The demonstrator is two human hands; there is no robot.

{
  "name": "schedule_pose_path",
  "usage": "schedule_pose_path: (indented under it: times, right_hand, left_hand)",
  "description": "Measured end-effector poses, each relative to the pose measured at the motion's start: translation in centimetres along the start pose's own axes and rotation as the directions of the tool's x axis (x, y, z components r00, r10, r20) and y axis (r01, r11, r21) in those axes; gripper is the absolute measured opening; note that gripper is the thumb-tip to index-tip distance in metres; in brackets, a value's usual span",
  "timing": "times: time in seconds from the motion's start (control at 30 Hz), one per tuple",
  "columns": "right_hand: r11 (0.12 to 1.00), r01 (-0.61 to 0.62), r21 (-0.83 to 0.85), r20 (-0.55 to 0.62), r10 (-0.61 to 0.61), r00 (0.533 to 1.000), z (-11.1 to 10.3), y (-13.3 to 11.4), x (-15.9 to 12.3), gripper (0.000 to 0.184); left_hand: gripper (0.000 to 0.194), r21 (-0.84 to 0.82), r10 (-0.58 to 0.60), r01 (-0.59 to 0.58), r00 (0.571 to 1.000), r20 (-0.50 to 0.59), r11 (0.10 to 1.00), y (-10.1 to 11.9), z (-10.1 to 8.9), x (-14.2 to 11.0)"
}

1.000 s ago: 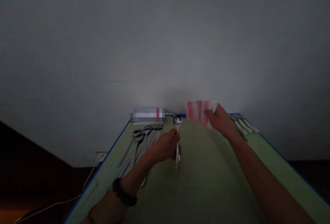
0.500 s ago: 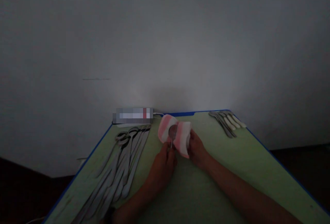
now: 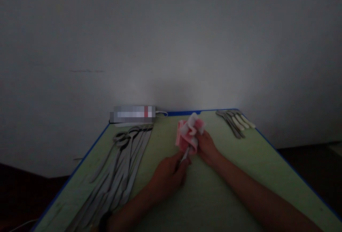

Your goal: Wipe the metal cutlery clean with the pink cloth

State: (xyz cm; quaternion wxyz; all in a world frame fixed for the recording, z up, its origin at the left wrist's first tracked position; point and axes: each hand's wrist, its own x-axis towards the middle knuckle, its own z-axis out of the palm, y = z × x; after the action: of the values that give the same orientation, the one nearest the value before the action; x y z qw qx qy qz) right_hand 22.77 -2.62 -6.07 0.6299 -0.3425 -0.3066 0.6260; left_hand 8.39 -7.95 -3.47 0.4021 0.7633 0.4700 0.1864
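Observation:
My left hand (image 3: 171, 171) is closed around the handle of a metal spoon (image 3: 185, 153), over the middle of the table. A pink and white striped cloth (image 3: 187, 137) is bunched around the spoon's far end, so its bowl is hidden. My right hand (image 3: 207, 148) grips the cloth from the right side, its fingers partly behind the folds. Left of my hands lies a spread of long metal cutlery (image 3: 128, 160), several spoons among it.
At the table's back right corner lie several utensils (image 3: 235, 123), some with white handles. A blurred-out box (image 3: 133, 114) with a white cable stands at the back left against the wall (image 3: 171, 46). The green table (image 3: 213, 196) has a blue edge.
The cloth has closed over the spoon's bowl, which showed against it before. My left hand has shifted slightly to the right. The view has tilted a little.

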Motion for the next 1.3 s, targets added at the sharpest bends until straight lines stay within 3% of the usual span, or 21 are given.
schedule_pose_path:
  times: [0.1, 0.3, 0.57, 0.73, 0.87, 1.03, 1.13, 1.3]
  right_hand:
    - [0.999, 0.024, 0.036, -0.083, -0.021, 0.996, -0.4, -0.5, 0.5, 0.021]
    - [1.000, -0.002, -0.010, 0.034, 0.002, 0.999, -0.6, -0.7, 0.3, 0.031]
    - [0.988, 0.103, -0.117, -0.022, -0.106, 0.994, -1.4, -0.7, 1.0, 0.027]
    - [0.999, -0.015, -0.037, -0.089, 0.011, 0.996, -0.5, -0.5, 0.1, 0.023]
    - [0.995, -0.095, 0.015, -0.061, 0.095, 0.994, 0.3, -0.1, -0.7, 0.024]
    - [0.999, -0.040, -0.032, -0.043, 0.038, 0.998, -0.4, -0.9, 0.2, 0.027]
    - [0.999, -0.041, 0.035, -0.077, 0.044, 0.996, -1.1, -1.9, 0.9, 0.027]
    - [0.962, -0.194, 0.190, 0.065, 0.185, 0.981, -1.1, -2.2, 0.6, 0.026]
  left_hand:
    - [0.032, 0.074, -0.005, 0.005, 1.000, -0.003, 0.997, 0.0, 0.0, -0.1]
    - [0.036, 0.089, -0.025, 0.032, 0.997, -0.071, 0.996, 0.0, 0.0, -0.1]
    - [0.034, 0.080, -0.008, 0.011, 1.000, -0.030, 0.997, 0.1, -0.2, -0.1]
    - [0.033, 0.073, 0.008, -0.004, 0.999, -0.051, 0.997, -0.1, -0.1, 0.1]
    - [0.032, 0.081, 0.020, -0.014, 0.997, -0.073, 0.997, -0.2, 0.1, 0.1]
    - [0.034, 0.068, -0.011, 0.015, 0.997, -0.070, 0.998, -0.3, 0.1, 0.1]
    - [0.036, 0.065, -0.016, 0.020, 0.998, -0.067, 0.998, -0.4, 0.1, 0.1]
    - [0.036, 0.082, 0.010, -0.002, 0.995, -0.101, 0.997, -0.5, 0.2, 0.2]
